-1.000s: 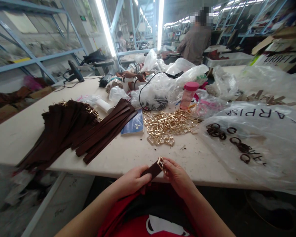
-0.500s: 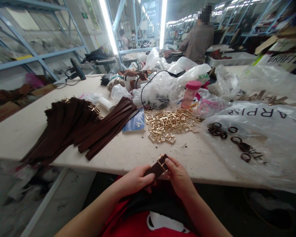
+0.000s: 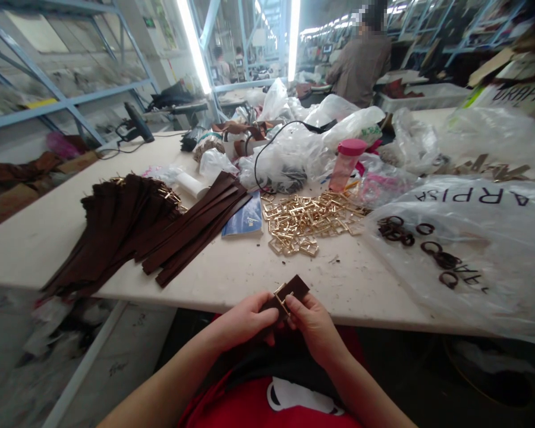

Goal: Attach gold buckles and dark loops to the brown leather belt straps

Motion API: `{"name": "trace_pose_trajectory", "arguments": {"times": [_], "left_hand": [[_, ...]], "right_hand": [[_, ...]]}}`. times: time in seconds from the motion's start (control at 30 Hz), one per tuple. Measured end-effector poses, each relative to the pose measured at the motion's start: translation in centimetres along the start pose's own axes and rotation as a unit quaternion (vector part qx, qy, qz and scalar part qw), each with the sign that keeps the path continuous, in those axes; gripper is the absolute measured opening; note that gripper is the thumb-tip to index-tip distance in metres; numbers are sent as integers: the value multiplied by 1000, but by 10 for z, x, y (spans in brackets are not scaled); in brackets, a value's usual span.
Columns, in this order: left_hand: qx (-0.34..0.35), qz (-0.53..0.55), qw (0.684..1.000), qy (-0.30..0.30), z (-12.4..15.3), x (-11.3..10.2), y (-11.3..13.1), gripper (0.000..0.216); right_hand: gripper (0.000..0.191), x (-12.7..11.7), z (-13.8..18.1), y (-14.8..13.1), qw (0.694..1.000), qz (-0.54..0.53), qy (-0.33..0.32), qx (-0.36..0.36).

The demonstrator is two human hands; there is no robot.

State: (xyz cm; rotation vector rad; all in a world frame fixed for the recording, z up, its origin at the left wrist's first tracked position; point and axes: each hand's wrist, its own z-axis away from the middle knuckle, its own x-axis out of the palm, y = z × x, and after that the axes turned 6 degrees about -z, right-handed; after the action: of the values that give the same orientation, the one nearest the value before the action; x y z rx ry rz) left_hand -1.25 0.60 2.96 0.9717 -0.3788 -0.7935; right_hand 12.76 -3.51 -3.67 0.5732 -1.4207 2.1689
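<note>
Main thing I'd worry about here is the flat, dark brown, leather-looking strap [image 3: 299, 286] creeping sideways in the rectangular gold-coloured metal buckle [image 3: 283, 304]. My guess is it'd happen if the right thumb eases off or pushes unevenly, and then the strap sits skewed against the frame. Other risk: the hands are right at the near edge of the pale, flat bench [image 3: 232, 267], so a slip could send the whole thing off toward 6 o'clock instead of onto the top.

Grip-wise, both hands are curled in, no real gap. The left hand [image 3: 252, 315] pinches the strap with its thumb on top, on the 8 o'clock side of the buckle. The right hand [image 3: 310, 318] has its thumb pressed on the strap by the buckle. Fingers underneath are mostly hidden, so can't tell exactly what they're doing.

Looks: strap is plain and matte, with a square-cut end poking out toward 1 o'clock. Buckle's thin and shiny and sits across it at an angle. Too small to tell where the prong is, or whether the strap's doubled over.
</note>
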Motion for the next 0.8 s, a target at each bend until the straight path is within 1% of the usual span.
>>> {"name": "trace_pose_trajectory", "arguments": {"times": [0.1, 0.23, 0.37, 0.47, 0.57, 0.7, 0.8], "left_hand": [[12, 20, 1000, 0, -2, 1, -4, 17], [11, 52, 999, 5, -5, 2, -12, 27], [21, 69, 997, -6, -5, 5, -14, 27], [26, 71, 997, -5, -4, 6, -15, 25], [32, 80, 996, -5, -5, 7, -20, 27], [30, 107, 994, -11, -5, 7, -27, 29], [33, 123, 992, -10, -4, 8, -29, 30]], "right_hand": [[30, 4, 3, -1, 999, 37, -3, -7], [30, 5, 6, -1, 998, 64, -9, -10], [32, 2, 8, 2, 1000, 13, -16, 1], [31, 1, 9, 4, 1000, -16, -6, 2], [30, 2, 11, 4, 999, 29, 8, -19], [31, 1, 13, 7, 989, 122, 28, -79], [29, 1, 13, 9, 984, 140, 30, -103]]}}
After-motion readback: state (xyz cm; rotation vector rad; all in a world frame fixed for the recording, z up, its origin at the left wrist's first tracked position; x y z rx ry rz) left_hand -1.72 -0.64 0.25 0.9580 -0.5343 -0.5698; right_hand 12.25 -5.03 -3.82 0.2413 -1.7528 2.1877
